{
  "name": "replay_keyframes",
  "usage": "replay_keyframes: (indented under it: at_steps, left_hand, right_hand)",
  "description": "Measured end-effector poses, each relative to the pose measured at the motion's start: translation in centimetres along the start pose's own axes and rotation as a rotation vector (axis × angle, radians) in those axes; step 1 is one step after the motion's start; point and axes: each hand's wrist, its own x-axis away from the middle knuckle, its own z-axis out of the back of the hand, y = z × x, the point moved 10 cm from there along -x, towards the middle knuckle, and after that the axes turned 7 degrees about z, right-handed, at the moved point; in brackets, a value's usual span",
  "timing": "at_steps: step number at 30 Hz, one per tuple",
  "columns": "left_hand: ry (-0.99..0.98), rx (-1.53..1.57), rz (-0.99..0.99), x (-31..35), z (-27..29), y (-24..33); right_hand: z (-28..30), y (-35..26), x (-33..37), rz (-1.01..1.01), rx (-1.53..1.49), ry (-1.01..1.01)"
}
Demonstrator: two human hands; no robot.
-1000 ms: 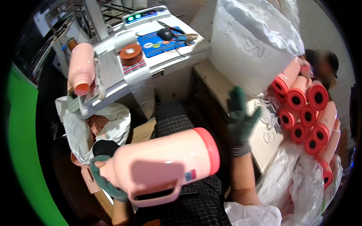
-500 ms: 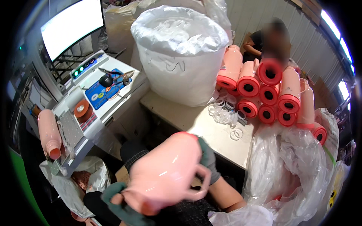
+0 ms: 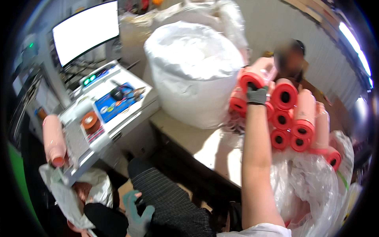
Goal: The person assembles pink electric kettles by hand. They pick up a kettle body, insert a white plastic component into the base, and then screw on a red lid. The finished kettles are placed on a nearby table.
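My right arm is stretched out to the stack of pink jugs. At its end my gloved right hand [image 3: 257, 96] is closed at the coral base ring of a pink jug [image 3: 252, 77], which lies on its side on top of the stack; the fingertips are partly hidden at the ring. Down by my lap, the gloved left hand [image 3: 138, 213] holds nothing, its fingers curved and apart. Beside the right hand lie further pink jugs [image 3: 305, 106], their round bases with dark centres facing me.
A large white sack [image 3: 189, 94] stands on the bench [image 3: 173, 126]. At left are a machine with a blue mat [image 3: 114, 106], a bright screen [image 3: 87, 31] and another pink jug [image 3: 54, 138]. Clear plastic bags [image 3: 304, 177] bulge at right. A person [image 3: 290, 59] sits behind the stack.
The pink jug that both hands held over my lap now lies on top of the stack, with the right hand at its base. My left hand has let go and stayed low.
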Motion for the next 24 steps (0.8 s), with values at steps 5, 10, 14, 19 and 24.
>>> replay_keyframes:
  at_steps: [5,10,14,19,24]
  left_hand:
    - [0.047,-0.199,-0.093,-1.7,1.7,-5.3]
    - [0.253,-0.052,0.329,-6.6,8.6,-17.3]
    - [0.357,0.112,0.442,-13.0,11.3,-21.4]
    - [0.326,0.237,0.364,-18.6,9.2,-28.6]
    - [0.371,0.176,0.368,-19.5,6.9,-27.4]
  right_hand:
    - [0.4,3.3,2.9,-0.265,-0.599,-0.120]
    - [-1.7,-7.9,17.3,-0.068,-0.377,-0.223]
    - [-14.8,-18.9,37.7,0.514,0.161,-0.880]
    - [-30.3,-25.0,45.4,-0.054,-0.521,-1.011]
    - [-42.2,-26.3,45.4,0.466,-0.034,-1.033]
